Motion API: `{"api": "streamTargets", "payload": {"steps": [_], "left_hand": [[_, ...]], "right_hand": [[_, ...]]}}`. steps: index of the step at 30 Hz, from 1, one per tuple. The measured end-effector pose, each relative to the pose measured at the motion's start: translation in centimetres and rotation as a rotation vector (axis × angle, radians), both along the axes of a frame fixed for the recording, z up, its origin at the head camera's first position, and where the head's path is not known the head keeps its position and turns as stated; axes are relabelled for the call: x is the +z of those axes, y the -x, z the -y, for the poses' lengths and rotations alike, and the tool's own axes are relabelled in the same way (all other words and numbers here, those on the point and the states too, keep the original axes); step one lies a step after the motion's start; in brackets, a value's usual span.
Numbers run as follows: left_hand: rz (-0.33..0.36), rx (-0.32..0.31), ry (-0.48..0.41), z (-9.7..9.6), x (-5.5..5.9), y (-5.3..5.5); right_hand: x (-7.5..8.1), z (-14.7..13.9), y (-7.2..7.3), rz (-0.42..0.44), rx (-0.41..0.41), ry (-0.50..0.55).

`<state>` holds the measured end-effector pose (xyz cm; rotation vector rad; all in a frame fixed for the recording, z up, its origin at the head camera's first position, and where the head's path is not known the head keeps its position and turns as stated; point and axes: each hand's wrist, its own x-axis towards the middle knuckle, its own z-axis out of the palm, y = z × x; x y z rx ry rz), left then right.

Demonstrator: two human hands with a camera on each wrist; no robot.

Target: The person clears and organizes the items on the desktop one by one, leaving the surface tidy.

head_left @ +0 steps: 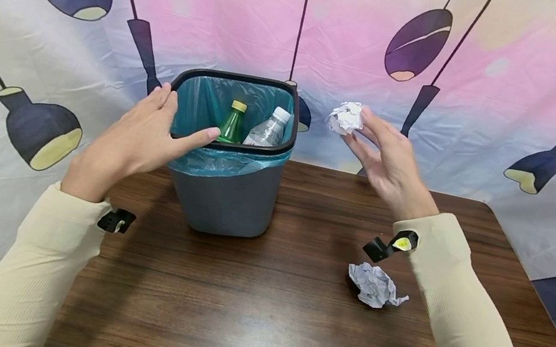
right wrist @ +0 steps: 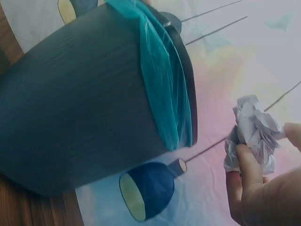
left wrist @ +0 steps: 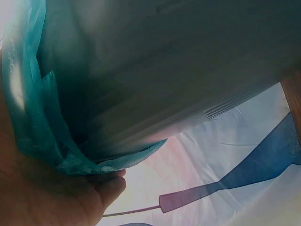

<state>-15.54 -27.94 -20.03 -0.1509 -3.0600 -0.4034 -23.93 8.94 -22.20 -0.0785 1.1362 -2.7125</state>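
A grey trash bin [head_left: 230,202] with a black rim and a blue-green plastic bag [head_left: 201,104] folded over its edge stands on the table. Inside it are a green bottle [head_left: 232,124] with a yellow cap and a clear bottle [head_left: 267,130] with a white cap. My left hand [head_left: 140,130] rests on the bin's left rim, fingers extended and thumb over the front edge. To the right of the bin, raised above the table, my right hand [head_left: 388,164] pinches a crumpled paper ball [head_left: 345,117] between thumb and fingertips; the right wrist view shows the paper ball [right wrist: 256,134] too.
Another crumpled paper [head_left: 375,286] lies on the brown wooden table [head_left: 246,308], below my right wrist. Behind the table hangs a cloth [head_left: 249,11] printed with dark lamps. The table's right edge slants away beside my right arm.
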Motion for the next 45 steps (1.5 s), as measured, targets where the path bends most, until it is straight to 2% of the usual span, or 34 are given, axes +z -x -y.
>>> {"api": "streamTargets", "payload": {"steps": [5,17,22,38,45], "left_hand": [[0.005,0.001,0.008,-0.1,0.1,0.0],[0.008,0.003,0.005,-0.1,0.1,0.0],[0.012,0.000,0.005,-0.2,0.1,0.0],[0.013,0.010,0.005,0.0,0.1,-0.1],[0.010,0.008,0.007,0.0,0.0,0.0]], "right_hand": [[0.8,1.2,-0.2,0.034,-0.012,0.083],[2.1,4.6,-0.5,-0.028,-0.005,0.119],[2.4,5.4,-0.4,-0.030,-0.022,0.106],[3.6,8.6,-0.9,-0.005,0.015,0.017],[3.6,9.7,-1.1,-0.062,0.022,-0.055]]}}
